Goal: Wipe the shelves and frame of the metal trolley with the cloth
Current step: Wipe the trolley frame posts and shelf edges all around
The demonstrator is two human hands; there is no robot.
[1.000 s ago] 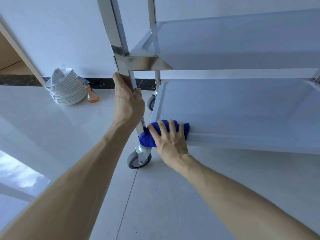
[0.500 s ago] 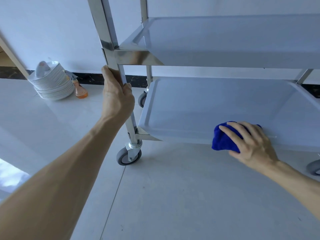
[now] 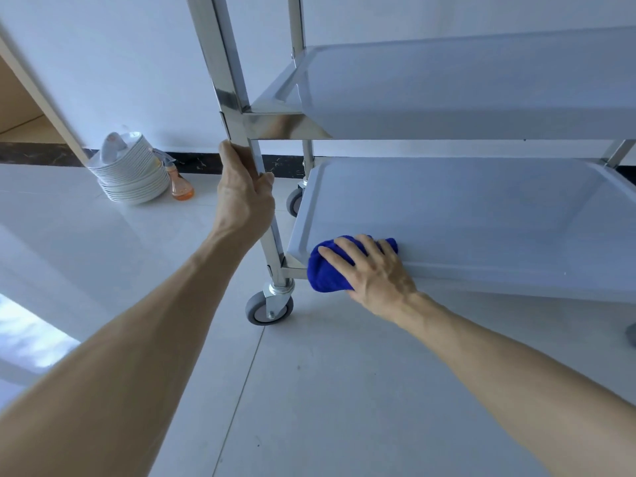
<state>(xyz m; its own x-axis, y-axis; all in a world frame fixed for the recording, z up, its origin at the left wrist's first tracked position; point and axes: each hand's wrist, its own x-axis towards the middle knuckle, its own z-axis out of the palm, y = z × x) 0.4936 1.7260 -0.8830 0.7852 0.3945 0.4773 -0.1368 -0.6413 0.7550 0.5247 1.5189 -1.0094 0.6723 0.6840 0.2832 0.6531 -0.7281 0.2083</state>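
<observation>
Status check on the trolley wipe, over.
Left hand grips trolley post. Right hand presses blue cloth on bottom shelf front edge. Nothing in the way.

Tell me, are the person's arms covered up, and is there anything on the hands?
Both arms are bare as far as the picture shows, with no sleeves in view. The left hand and right hand wear no gloves, and no rings, watch or bracelets show.
</observation>
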